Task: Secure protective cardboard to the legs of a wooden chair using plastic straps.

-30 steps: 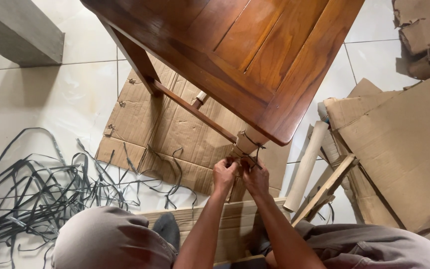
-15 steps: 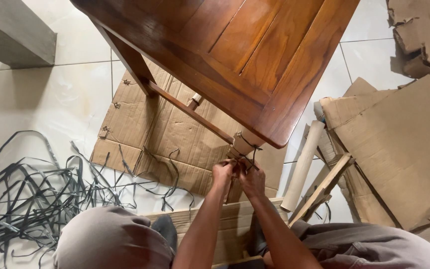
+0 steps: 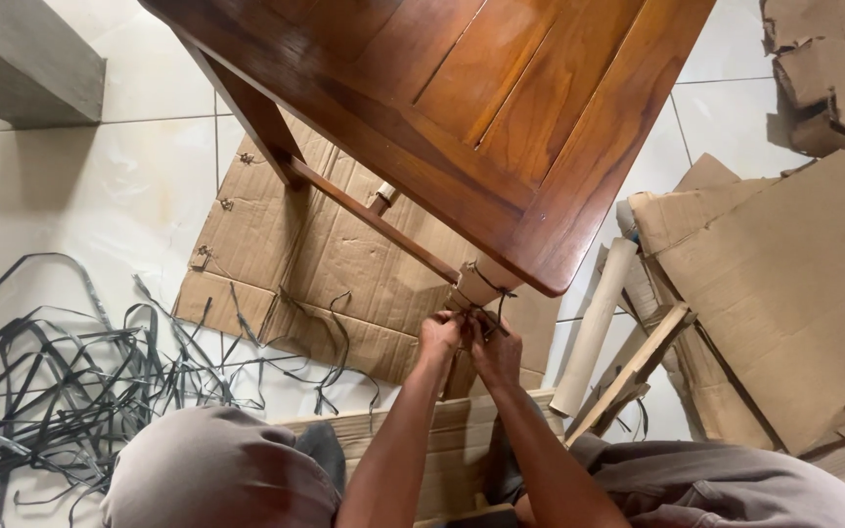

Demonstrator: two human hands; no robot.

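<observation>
1. The left hand and right hand are both pinching at the dark strap that is binding the wrapped table leg; the fingers are closing on the strap where it crosses the leg's cardboard wrap, just under the near corner of the wooden table.
2. The paper and cardboard wrap is staying on this leg, with the strap looped round it, so the unwrapping here looks unfinished.
3. Left of the table, a tangle of loose black straps is lying on the tiled floor, suggesting much strapping is already off.
4. Under the table a flattened cardboard sheet is spreading out; right of the table, cardboard pieces and a paper tube are piling up.
5. The far leg is showing bare wood.
</observation>
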